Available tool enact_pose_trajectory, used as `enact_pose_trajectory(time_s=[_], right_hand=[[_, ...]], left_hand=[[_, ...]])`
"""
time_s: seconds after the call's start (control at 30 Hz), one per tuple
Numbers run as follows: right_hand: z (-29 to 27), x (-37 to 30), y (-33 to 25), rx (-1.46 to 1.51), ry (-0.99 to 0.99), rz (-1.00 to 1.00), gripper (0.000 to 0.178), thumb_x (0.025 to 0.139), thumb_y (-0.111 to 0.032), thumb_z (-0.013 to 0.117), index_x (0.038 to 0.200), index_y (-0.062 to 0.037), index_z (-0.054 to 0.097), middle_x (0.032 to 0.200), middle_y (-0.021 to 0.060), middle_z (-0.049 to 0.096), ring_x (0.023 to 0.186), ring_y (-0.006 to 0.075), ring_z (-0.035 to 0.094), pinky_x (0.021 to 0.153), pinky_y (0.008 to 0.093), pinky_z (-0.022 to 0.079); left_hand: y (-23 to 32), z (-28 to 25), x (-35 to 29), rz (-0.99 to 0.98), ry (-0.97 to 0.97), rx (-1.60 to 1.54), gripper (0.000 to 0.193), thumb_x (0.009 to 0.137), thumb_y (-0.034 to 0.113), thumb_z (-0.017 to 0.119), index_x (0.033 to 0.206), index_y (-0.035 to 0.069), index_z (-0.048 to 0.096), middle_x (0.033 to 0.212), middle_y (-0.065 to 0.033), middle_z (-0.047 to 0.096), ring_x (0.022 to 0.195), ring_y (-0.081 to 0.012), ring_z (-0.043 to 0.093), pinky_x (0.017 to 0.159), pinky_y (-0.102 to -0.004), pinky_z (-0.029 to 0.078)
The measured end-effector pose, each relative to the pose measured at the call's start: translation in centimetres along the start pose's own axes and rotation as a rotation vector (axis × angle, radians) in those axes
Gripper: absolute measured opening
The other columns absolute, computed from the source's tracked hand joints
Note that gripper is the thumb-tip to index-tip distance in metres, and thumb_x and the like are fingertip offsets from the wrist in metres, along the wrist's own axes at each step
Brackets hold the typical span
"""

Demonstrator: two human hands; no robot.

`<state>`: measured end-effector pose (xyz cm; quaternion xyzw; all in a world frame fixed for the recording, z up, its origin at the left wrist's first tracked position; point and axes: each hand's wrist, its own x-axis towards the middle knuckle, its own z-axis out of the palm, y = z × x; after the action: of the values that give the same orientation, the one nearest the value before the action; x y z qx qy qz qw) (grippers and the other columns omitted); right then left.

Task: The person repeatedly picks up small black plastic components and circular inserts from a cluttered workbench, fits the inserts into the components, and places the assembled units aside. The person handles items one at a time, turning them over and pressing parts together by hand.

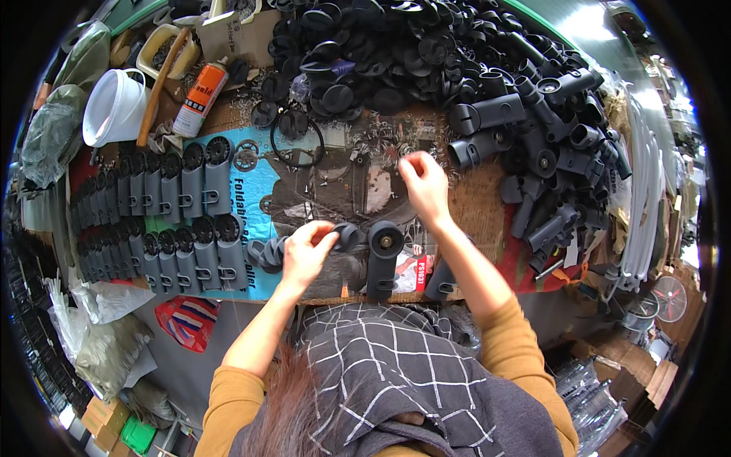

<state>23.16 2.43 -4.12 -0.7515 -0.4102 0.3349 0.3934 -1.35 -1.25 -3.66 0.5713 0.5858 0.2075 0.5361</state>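
Note:
My left hand (306,250) is closed, thumb and fingers pinching a round black plastic cap (349,237). Beside it on the left lie more dark caps (266,254), partly hidden behind the hand. To the right of the held cap, a dark grey plastic joint piece (382,263) lies with its round socket end away from me; a brass-coloured centre shows in the socket. My right hand (423,185) is farther out over the table, fingertips pinched together near scattered small metal bits (373,137). What they hold, if anything, is too small to make out. A second joint piece (440,282) is partly covered by my right forearm.
Rows of joint pieces (199,255) stand at the left. Black caps (388,61) are heaped at the back, loose joint pieces (544,145) at the right. A white bucket (116,108), an orange spray can (201,97), a wooden-handled tool (163,87) and a black ring (323,145) lie behind.

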Motion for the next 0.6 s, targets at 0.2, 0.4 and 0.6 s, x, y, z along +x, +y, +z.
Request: enact_pose_trajectory(time_s=[0.2,0.4,0.6], right_hand=[[3.6,12.1,1.0,-0.733,0.113,-0.601,0.024,0.073,-0.014,0.070,0.095,-0.0080,0.061,0.092,0.0112,0.058,0.094,0.0314,0.055,0.080,0.0400,0.046],[2.3,10.3,-0.7,-0.622,0.104,-0.657,0.017,0.074,-0.015,0.071,0.084,-0.0049,0.061,0.084,0.0111,0.057,0.085,0.0295,0.054,0.077,0.0390,0.044],[-0.5,-3.7,-1.9,-0.235,-0.123,-0.284,0.020,0.075,-0.017,0.073,0.083,-0.0047,0.059,0.082,0.0093,0.055,0.076,0.0247,0.053,0.070,0.0354,0.044]], left_hand=[[-3.7,-2.7,-1.2,0.099,0.107,0.315,0.018,0.079,0.013,0.069,0.093,0.002,0.069,0.088,-0.0135,0.067,0.083,-0.0294,0.065,0.076,-0.0362,0.050],[-0.9,-1.9,0.1,0.203,0.250,0.383,0.020,0.075,0.013,0.072,0.092,0.004,0.068,0.089,-0.0118,0.067,0.081,-0.0290,0.062,0.082,-0.0392,0.046],[4.4,4.2,3.7,0.053,0.122,-0.454,0.023,0.085,0.015,0.070,0.100,0.003,0.060,0.085,-0.0037,0.064,0.078,-0.0111,0.062,0.070,-0.0255,0.050]])
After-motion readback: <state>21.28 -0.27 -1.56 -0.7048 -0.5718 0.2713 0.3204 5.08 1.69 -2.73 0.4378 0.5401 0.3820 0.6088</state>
